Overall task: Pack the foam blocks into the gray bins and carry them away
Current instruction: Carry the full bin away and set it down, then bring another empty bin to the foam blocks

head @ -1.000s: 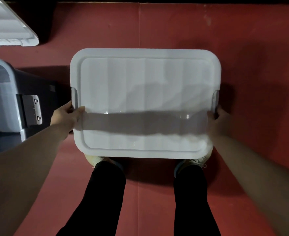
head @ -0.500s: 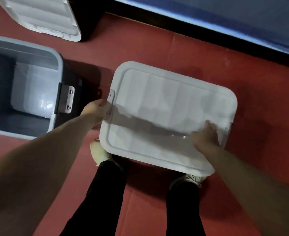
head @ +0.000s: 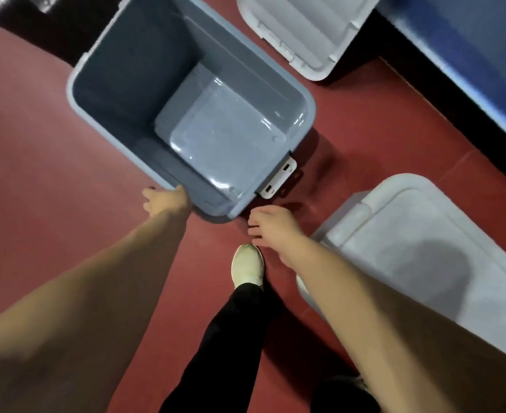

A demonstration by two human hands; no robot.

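An open gray bin (head: 102,76) stands on the red floor at the upper middle, its inside bare. My left hand (head: 164,201) reaches to its near rim, thumb touching the edge, fingers apart. My right hand (head: 272,228) hovers just off the bin's near corner, below its white latch (head: 278,180), fingers spread and holding nothing. A second bin with a white lid (head: 424,248) closed on it sits at the right. No foam blocks show.
A loose white lid (head: 302,31) lies at the top, beside a blue surface (head: 469,55) at the top right. My foot in a pale shoe (head: 247,265) stands on the red floor (head: 37,174) between the two bins.
Both hands have let go of the lidded bin and moved left to the open gray bin. The view has swung left, so the lidded bin now sits at the right.
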